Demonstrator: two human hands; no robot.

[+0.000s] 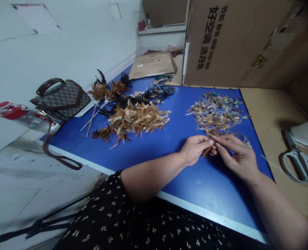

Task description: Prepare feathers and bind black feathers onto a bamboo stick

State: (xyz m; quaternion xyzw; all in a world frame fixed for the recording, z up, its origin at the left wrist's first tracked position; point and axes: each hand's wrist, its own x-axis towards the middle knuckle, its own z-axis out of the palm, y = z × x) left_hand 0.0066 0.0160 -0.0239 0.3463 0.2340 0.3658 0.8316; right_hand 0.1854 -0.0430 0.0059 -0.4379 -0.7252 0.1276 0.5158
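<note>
I see the left hand [193,151] with its fingers pinched around a small brown feather bunch [205,152], held over the blue surface [185,191], while the right hand [239,158] brings thumb and index to the bunch's end, though I cannot tell whether they grip it. Just beyond lies a tangled pile of thin feathers [216,113], and to its left I have a fuller tan feather heap [140,118]. Farther out are scissors [298,165] at right, a handbag [62,99] at left and a large carton [237,48] behind.

Pale wall [78,38], white-edged blue table [195,187], cardboard panel [237,52]; soft light
</note>
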